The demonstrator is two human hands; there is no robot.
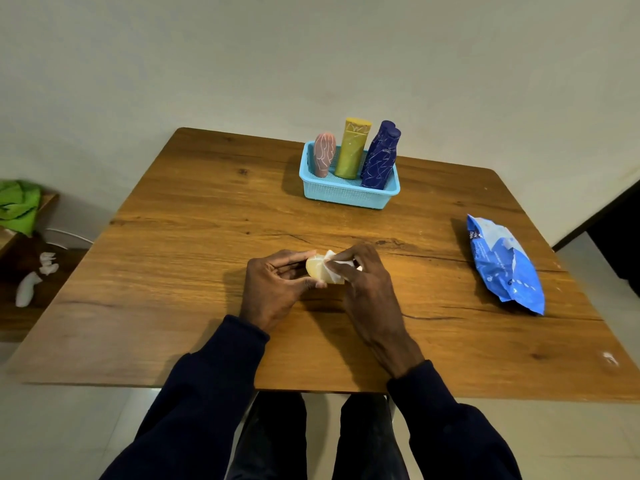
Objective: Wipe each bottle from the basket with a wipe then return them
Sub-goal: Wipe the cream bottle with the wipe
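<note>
Wiping in hand: left grip curls round a pale yellow bottle over the desk; right grip pinches the wipe against it; next, probably back into the basket beside 4 others.

The left arm and right arm, dark-sleeved, are extended from 6 o'clock toward 12. The left grip is curled round a small yellow bottle. At its 3 o'clock, the right grip is pinched on a white wipe, which is pressed against that bottle.
</note>
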